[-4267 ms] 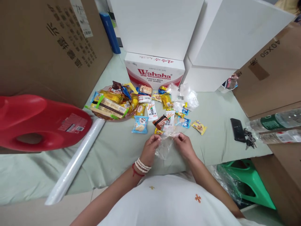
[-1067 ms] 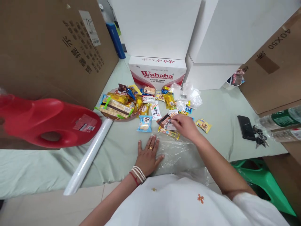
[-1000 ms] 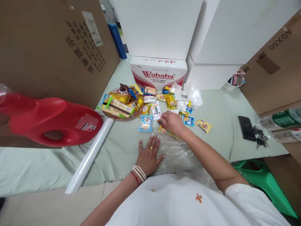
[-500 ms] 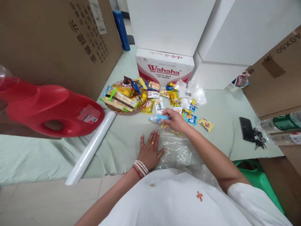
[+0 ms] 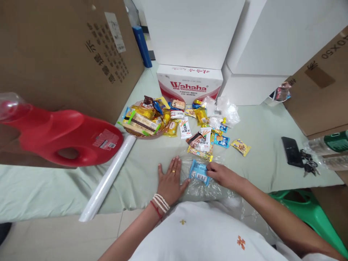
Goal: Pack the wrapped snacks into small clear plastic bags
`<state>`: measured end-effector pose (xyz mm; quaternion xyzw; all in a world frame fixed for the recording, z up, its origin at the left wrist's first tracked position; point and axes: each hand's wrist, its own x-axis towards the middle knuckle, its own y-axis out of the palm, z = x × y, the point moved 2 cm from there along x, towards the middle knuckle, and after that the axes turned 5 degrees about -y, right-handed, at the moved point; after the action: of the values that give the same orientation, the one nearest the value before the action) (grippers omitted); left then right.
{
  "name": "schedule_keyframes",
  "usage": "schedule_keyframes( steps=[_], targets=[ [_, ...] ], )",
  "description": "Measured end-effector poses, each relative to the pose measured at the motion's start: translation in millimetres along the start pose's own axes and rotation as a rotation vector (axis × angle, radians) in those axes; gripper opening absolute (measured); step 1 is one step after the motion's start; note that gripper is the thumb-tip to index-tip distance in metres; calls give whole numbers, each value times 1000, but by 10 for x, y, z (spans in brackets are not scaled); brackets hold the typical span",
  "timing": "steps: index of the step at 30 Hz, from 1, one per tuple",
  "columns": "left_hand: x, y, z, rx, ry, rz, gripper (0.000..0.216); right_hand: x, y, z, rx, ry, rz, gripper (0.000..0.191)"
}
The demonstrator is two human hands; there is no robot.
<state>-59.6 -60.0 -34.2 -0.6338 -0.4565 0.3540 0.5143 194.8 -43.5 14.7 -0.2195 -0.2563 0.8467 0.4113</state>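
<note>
Packet (image 5: 199, 173), blue with a white label panel, lies over clear plastic film (image 5: 217, 190) on the cloth-covered desk (image 5: 148, 161). The right hand (image 5: 221, 175) is at the packet's right side, its grip pinched on that end between thumb and fingers, so the packet's body extends leftward from the grip. Its crimped ends seem to face the two hands, the right end slightly nearer the wearer; it looks nearly square, making its long axis hard to judge. The left hand (image 5: 170, 181) is left of the packet, palm down with fingers spread, gripping nothing; its thumb tip is just beside the packet's left end, contact uncertain. The right hand is therefore the nearer, already touching. Just beyond the packet lie a yellow snack (image 5: 199, 153) and a brown wrapper (image 5: 196, 139); beyond it and leftward stands a heaped plate (image 5: 160, 133); well to its right, a phone (image 5: 292, 151).
</note>
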Motion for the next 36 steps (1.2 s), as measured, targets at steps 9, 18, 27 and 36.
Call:
schedule_keyframes(
  steps=[9,18,27,36],
  targets=[
    [-49,4,213,-36,77,22,86,-139,-126,-198,-164,-169,2,30],
    [-307,-180,485,-29,157,-81,85,-576,-142,-515,-178,36,-529,30],
    [103,-157,267,-48,147,-86,57,433,-327,-579,43,394,-652,24],
    [20,-192,400,-116,127,-175,69,-359,-402,-579,-107,288,-862,29]
  ],
)
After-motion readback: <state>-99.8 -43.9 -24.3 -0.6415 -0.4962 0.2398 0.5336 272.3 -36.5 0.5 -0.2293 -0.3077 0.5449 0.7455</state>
